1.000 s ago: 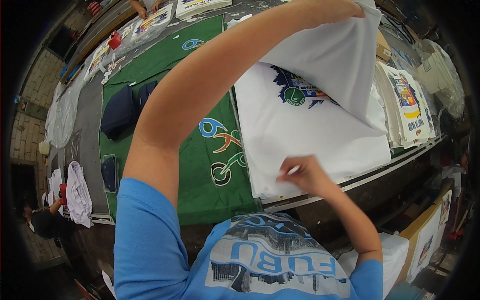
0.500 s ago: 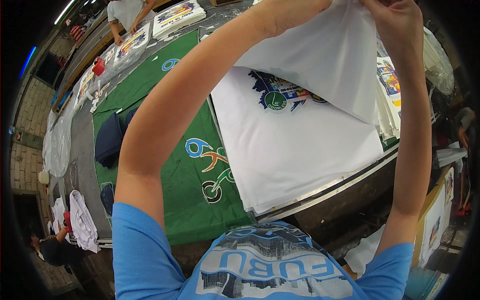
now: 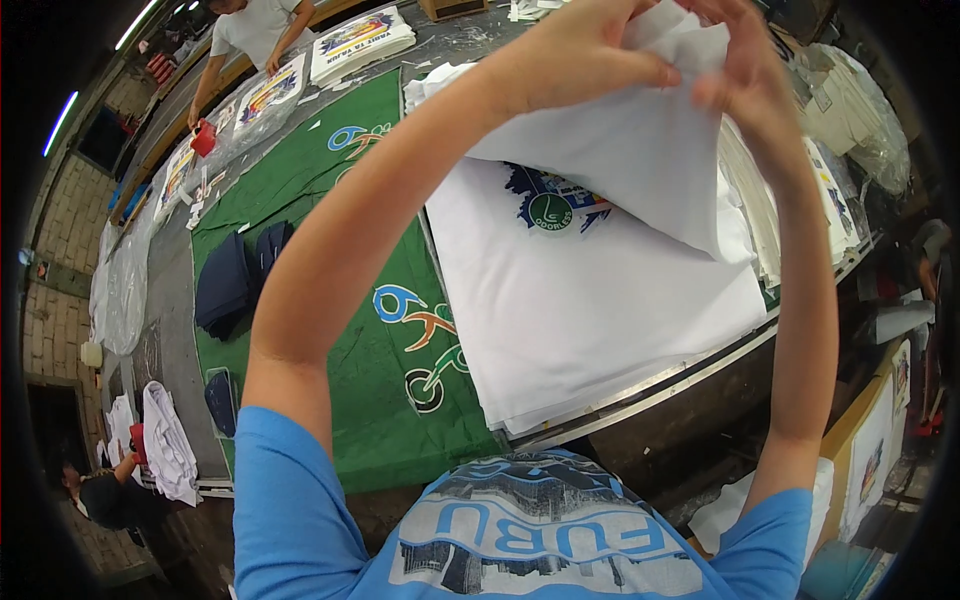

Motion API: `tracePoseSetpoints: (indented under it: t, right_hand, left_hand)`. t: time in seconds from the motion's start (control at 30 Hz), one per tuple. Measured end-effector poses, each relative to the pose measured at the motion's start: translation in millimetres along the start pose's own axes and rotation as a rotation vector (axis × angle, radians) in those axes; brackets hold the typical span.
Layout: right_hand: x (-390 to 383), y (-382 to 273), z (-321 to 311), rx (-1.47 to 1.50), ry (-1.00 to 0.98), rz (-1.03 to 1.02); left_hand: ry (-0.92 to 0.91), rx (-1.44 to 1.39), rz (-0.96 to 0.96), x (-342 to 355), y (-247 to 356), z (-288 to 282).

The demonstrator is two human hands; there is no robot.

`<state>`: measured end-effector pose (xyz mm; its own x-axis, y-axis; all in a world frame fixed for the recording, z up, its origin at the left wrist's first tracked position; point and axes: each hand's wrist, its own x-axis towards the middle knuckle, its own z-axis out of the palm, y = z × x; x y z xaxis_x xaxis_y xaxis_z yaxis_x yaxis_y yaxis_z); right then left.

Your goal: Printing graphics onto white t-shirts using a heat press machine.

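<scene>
A white fabric panel [image 3: 610, 140] hangs lifted from a stack of printed white panels [image 3: 600, 310]. My left hand [image 3: 590, 60] is closed on its raised upper edge, thumb pressed against the cloth. Close to its right, my right hand [image 3: 755, 90] curls round the bunched top of the same panel; motion blurs its fingers somewhat. The panel's lower part drapes diagonally over the stack and covers part of a colourful print with a dark green round emblem [image 3: 551, 212].
Left of the stack lies a green cloth [image 3: 340, 420] with coloured figures, bearing folded navy pieces [image 3: 225, 285]. More printed white panels [image 3: 362, 48] are piled at the far side. A co-worker [image 3: 255, 30] stands at far left, near a red object [image 3: 203, 138]. Plastic-wrapped fabric [image 3: 850, 110] sits at right.
My hands have come closer together and slightly lower, bunching the panel's top edge between them. The lifted panel now covers more of the print. The co-worker's one arm has moved to the red object.
</scene>
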<state>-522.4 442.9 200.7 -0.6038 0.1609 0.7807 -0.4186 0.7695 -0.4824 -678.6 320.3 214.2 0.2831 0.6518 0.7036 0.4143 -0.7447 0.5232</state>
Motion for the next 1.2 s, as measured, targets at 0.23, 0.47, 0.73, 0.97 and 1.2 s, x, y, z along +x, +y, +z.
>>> tracePoseSetpoints:
  t: [0.23, 0.47, 0.73, 0.97, 1.2]
  right_hand:
    - [-131, -27, 42, -0.493, -0.664, 0.461]
    - [-268, -48, 56, -0.882, -0.681, 0.315]
    - [-276, -19, 7, -0.72, -0.372, 0.485]
    - [-315, 112, -74, -0.694, 0.29, 0.639]
    - [-281, 149, -122, -0.455, -0.198, 1.004]
  left_hand:
    - [-0.221, 0.059, -0.512, -102, 56, 36]
    - [-0.184, 0.231, -0.584, -255, 89, 121]
    - [0.255, 0.252, -0.857, -303, 98, 178]
    - [0.668, 0.379, -0.911, -269, 88, 182]
    - [1.01, 0.4, -0.889, -244, 81, 192]
